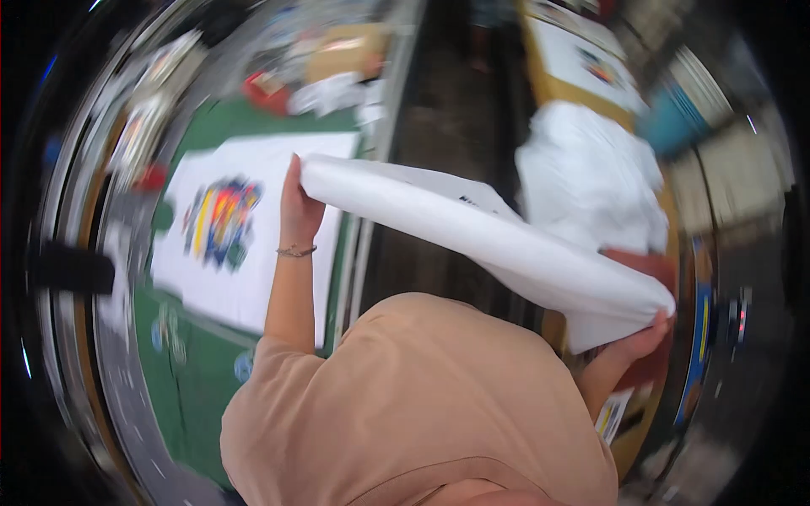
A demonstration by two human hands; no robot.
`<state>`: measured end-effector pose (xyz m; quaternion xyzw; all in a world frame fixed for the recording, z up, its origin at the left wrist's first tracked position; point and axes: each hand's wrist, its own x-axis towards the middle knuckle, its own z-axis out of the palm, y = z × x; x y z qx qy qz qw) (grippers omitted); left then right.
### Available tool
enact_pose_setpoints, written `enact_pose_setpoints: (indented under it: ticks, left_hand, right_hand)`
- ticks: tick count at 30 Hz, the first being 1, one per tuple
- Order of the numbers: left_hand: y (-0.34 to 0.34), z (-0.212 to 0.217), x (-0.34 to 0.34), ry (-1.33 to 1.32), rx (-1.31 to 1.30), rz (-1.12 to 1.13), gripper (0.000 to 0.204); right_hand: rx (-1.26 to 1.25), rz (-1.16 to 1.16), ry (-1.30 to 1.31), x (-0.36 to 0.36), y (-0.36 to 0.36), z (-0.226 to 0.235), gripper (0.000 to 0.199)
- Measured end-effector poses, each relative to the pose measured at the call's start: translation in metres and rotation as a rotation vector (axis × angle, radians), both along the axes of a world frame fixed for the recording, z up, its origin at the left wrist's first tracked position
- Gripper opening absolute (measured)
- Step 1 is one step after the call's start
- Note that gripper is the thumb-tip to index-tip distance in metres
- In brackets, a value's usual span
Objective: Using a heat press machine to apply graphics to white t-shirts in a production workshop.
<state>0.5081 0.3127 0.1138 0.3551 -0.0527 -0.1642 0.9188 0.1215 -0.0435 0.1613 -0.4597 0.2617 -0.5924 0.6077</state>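
Observation:
A length of white cloth (472,228) with a small dark print hangs stretched and folded over between my two hands, above the gap between two tables. My left hand (299,207) is closed on its left end, above the green table. My right hand (643,339) grips the lower right corner, near the right-hand table, its fingers partly behind the cloth. Beneath and left of my left hand, a white fabric panel (181,274) with a colourful print (224,223) lies flat on the green surface (190,371).
A heap of white cloth (586,181) lies on the right-hand table, with a printed white panel (578,61) beyond it. At the far left stand a cardboard box (348,52) and a red object (267,93). A blue-green bin (679,110) is at the far right. Motion blurs the surroundings.

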Motion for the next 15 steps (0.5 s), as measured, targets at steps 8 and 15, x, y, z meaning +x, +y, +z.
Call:
enact_pose_setpoints:
  ticks: [8, 15]
  left_hand:
    - [0.211, 0.101, -0.133, -0.484, -0.105, 0.676, 0.041]
    - [0.305, 0.146, -0.149, -0.204, 0.354, 1.259, 0.030]
  right_hand:
    - [-0.349, 0.814, -0.216, 0.317, -0.006, 0.071, 0.015]
    - [-0.519, 1.441, -0.049, 0.578, 0.187, 0.116, 0.026]
